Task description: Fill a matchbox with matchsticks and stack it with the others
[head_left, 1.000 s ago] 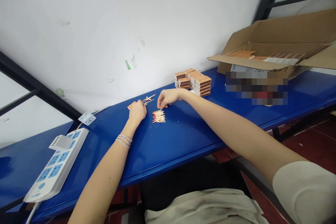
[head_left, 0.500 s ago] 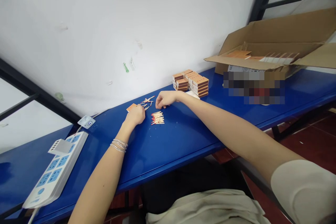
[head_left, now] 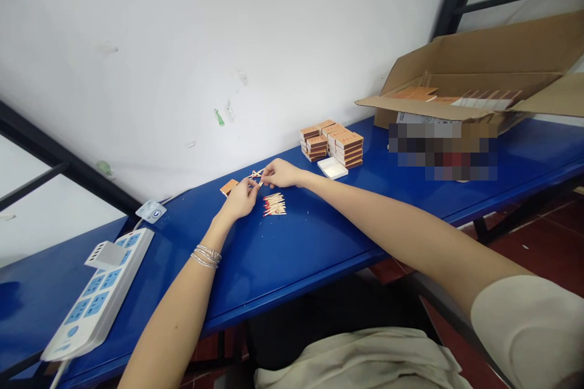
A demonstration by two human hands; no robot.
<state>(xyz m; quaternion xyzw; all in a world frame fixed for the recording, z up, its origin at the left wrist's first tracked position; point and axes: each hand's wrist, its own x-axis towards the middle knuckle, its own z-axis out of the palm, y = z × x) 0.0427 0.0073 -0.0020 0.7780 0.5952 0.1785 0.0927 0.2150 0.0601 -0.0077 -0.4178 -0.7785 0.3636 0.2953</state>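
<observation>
My left hand is closed in a pinch on a few matches, whose ends show between my two hands. From the other side, the fingertips of my right hand close on the same matches. An orange matchbox lies just behind the left hand. Below the fingers a bunch of red-tipped matches is spread on the blue table. More loose matches lie beyond the hands, partly hidden by them.
Stacked matchboxes stand against the wall, with a white matchbox tray in front. An open cardboard carton holding more boxes is at the right. A white power strip and a small white device lie at the left.
My right hand has moved left to meet the left hand at the matches, uncovering the white tray. The left hand has shifted slightly right.
</observation>
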